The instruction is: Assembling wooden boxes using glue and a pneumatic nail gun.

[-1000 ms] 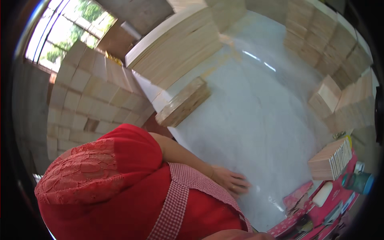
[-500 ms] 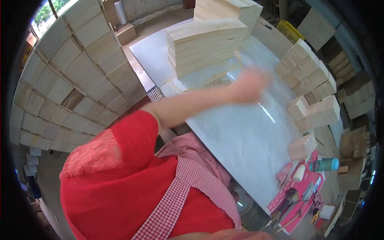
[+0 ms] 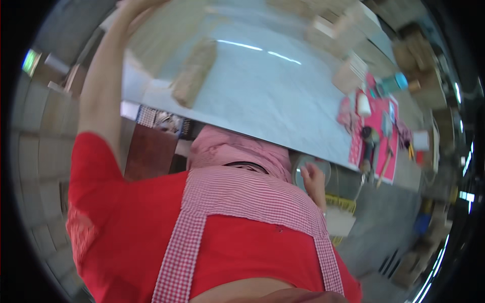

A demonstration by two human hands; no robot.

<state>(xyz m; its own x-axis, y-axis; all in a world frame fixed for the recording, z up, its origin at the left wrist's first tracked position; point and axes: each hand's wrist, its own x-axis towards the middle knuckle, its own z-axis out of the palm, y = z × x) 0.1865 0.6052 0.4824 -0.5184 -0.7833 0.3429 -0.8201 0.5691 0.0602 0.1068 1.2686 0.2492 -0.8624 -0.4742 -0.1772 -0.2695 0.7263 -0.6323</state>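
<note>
My left arm stretches up along the left side. My left hand (image 3: 144,4) is cut off by the top edge, beside a blurred stack of pale wooden boards (image 3: 169,35); its fingers cannot be made out. A long tan block (image 3: 194,76), blurred, lies on the white tabletop (image 3: 262,96) close to the stack. Lower right, below the table's near edge, my right hand (image 3: 314,181) hangs by my apron with its fingers apart and nothing visible in them. Behind it shows a round, clear-looking object (image 3: 323,169).
At the right end, a pink cloth (image 3: 391,151) bears a brush (image 3: 370,136), a white bottle (image 3: 362,105) and other tools. A teal bottle (image 3: 391,85) lies by them. Wooden blocks (image 3: 350,73) stand along the far right side. A tray of small items (image 3: 166,121) sits below the near edge.
The view has turned and shifted. My left arm, which was across the middle of the table, now reaches to the far left by the boards. My right hand has come into view.
</note>
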